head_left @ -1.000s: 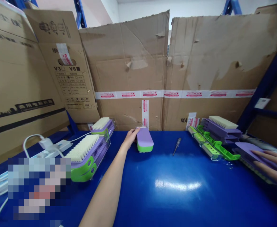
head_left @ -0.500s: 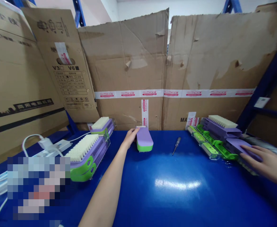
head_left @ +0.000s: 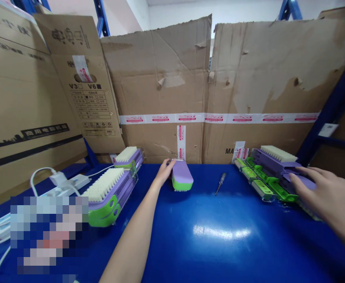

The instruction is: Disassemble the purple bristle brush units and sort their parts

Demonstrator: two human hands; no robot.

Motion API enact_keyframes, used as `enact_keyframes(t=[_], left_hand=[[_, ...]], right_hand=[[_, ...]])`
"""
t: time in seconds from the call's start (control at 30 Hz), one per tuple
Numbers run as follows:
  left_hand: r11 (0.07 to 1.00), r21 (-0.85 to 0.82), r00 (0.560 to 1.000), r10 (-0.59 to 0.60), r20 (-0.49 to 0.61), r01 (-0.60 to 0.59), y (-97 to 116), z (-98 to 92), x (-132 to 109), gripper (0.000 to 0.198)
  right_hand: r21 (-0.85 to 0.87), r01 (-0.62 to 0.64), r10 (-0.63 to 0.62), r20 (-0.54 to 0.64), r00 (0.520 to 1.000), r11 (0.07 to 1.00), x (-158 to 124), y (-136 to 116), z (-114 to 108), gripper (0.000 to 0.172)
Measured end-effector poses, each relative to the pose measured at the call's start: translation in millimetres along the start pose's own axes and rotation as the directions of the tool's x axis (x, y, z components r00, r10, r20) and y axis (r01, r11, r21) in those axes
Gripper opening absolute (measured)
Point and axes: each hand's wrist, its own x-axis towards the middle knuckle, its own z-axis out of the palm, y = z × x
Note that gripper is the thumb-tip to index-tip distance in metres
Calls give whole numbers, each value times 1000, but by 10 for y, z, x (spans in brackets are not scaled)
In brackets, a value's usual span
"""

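Note:
At the back middle of the blue table, my left hand is closed on the far left end of a purple-and-green scrubbing brush. This brush lies purple side up, bristles down. At the right, my right hand reaches over another purple brush, fingers apart and touching or just above its top; blur hides the exact contact. Pale bristles show under that brush. Beside it lie a green plastic frame and a purple brush with its cream bristles up.
Two bristle-up brushes stand at the left, the nearer one larger in view. A screwdriver lies right of the middle. White cables and a power strip are at the left. Cardboard sheets wall off the back.
My right hand has shifted left and further over the purple brush, its fingers now more arched. My left hand and its brush stay nearly in place; the view has moved slightly.

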Motion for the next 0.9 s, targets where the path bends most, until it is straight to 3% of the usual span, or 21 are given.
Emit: enact_keyframes(t=[0.1, 0.17, 0.33, 0.5, 0.7, 0.8, 0.9], left_hand=[[1000, 24, 1000, 13, 7, -13, -19, 8, 12, 70], [1000, 22, 1000, 22, 1, -22, -29, 5, 16, 70], [998, 51, 999, 33, -11, -33, -31, 1, 16, 72], [997, 57, 998, 52, -27, -50, -48, 17, 41, 71], [997, 48, 998, 63, -13, -62, -58, 39, 45, 73], [987, 121, 994, 100, 41, -104, -31, 54, 19, 65], [974, 182, 987, 115, 111, -134, -1, 70, -10, 59]], right_hand=[[202, 113, -117, 7, 993, 973, 44, -540, -136, 48], [339, 181, -222, 85, 971, 923, 57, -901, -143, 45], [503, 279, -443, 242, 864, 818, -43, -1784, -112, 46], [642, 232, -551, 354, 756, 730, -287, -2418, -182, 64], [544, 343, -564, 311, 765, 766, -447, -2558, -183, 54], [580, 212, -496, 388, 777, 786, -426, -2481, -110, 54], [658, 48, -442, 448, 777, 751, -390, -2408, 3, 53]])
